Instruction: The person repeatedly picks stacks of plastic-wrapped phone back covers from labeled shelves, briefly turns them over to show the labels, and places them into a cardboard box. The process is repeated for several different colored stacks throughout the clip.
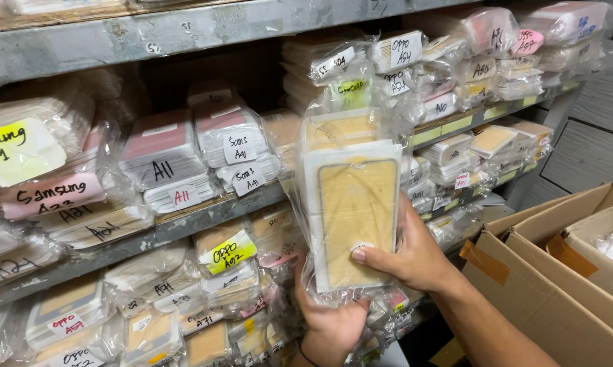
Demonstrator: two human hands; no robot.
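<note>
While the person stands close to the metal shelving (184,224), both hands are closed on one clear plastic bag of flat phone-screen packs (350,204), held upright in front of the shelves, just right of the frame's centre. The right hand (405,255) comes in from five o'clock, its thumb pressed flat on the front pack's yellow-tan face and the fingers wrapped behind the bag. The left hand (330,319) cups the bag's bottom from six o'clock, fingers curled shut around the crinkled plastic. All around, at nine through one o'clock, the shelves are crammed with similar bagged stacks (164,160) bearing handwritten paper labels in white, pink and yellow. At four o'clock sit open cardboard boxes (557,272), one with a bit of plastic wrap showing inside.
</note>
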